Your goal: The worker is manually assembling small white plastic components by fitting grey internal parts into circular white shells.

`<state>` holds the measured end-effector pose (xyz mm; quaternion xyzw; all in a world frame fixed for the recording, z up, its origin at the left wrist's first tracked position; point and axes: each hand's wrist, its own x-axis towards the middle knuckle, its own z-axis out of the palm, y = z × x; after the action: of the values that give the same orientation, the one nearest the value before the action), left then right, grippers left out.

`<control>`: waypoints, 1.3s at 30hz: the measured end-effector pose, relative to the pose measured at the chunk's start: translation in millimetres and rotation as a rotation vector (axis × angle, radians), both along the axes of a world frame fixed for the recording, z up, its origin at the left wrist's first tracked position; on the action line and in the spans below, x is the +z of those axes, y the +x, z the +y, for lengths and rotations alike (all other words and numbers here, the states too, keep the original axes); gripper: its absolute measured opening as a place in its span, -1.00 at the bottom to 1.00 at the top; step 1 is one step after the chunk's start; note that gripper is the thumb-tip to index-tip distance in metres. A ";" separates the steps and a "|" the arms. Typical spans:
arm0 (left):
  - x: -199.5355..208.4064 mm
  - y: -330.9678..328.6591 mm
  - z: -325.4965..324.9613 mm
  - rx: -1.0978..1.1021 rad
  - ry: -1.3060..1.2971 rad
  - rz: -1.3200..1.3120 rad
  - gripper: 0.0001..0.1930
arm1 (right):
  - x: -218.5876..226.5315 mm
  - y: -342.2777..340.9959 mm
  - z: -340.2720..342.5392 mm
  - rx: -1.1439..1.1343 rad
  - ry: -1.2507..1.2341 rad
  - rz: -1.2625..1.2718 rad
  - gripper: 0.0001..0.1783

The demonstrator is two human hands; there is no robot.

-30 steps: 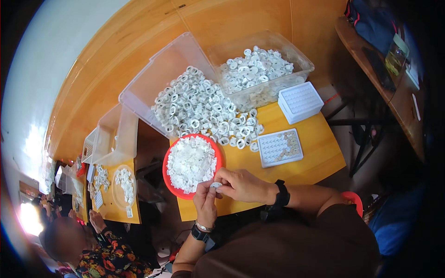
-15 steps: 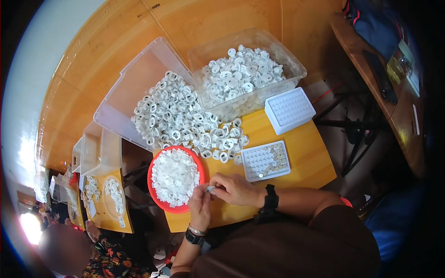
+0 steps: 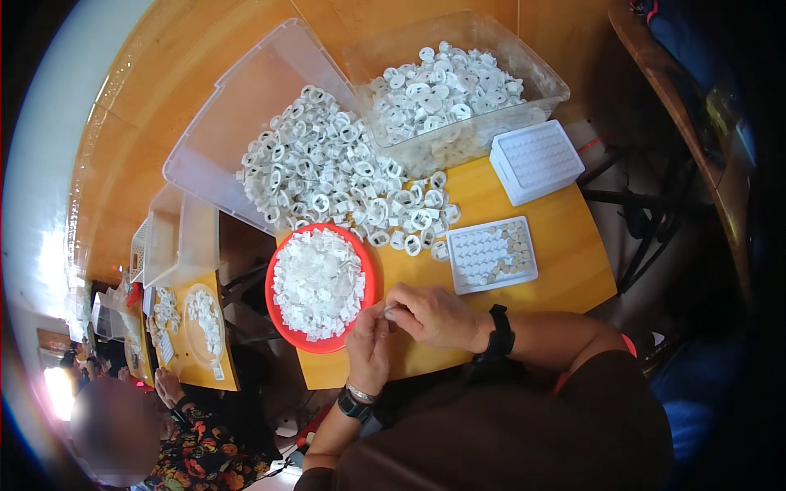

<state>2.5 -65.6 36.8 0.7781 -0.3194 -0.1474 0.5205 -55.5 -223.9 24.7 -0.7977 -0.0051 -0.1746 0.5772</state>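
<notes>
Our hands meet at the near edge of the desk [image 3: 565,237]: the left hand [image 3: 370,344] and right hand [image 3: 434,315] both pinch one small white piece [image 3: 388,310] between closed fingertips, just right of the red bowl [image 3: 367,303] of white bits.

I count two hands at work, my left hand [image 3: 370,344] and right hand [image 3: 434,315], meeting just below the one red bowl [image 3: 282,278], which is heaped with white pieces too many to count. Right of the bowl lie two white grid trays [image 3: 491,254], the second tray [image 3: 536,159] farther up. Above the bowl stand two clear bins [image 3: 237,114], the other bin [image 3: 524,69] likewise full of countless white rings [image 3: 344,180].
</notes>
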 end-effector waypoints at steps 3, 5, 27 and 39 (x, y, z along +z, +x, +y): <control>3.8 -4.3 10.0 -0.007 0.022 -0.038 -0.77 | 3.9 -1.0 1.9 0.043 0.074 0.020 -0.86; 7.9 -7.8 17.0 -0.031 0.046 0.036 -0.76 | 10.4 -2.4 1.8 0.091 0.129 0.039 -0.86; -14.9 15.8 96.3 0.187 0.070 -0.449 -0.71 | 139.1 69.3 -132.5 -0.671 -0.787 -0.132 -0.84; -19.9 13.0 99.9 0.235 -0.016 -0.393 -0.80 | 46.6 108.1 -56.4 -0.197 -1.012 0.188 -0.77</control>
<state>15.5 34.3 16.9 0.8196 -0.3230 0.0713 0.4678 52.6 -280.3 71.3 -0.9857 0.0382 -0.1313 0.0985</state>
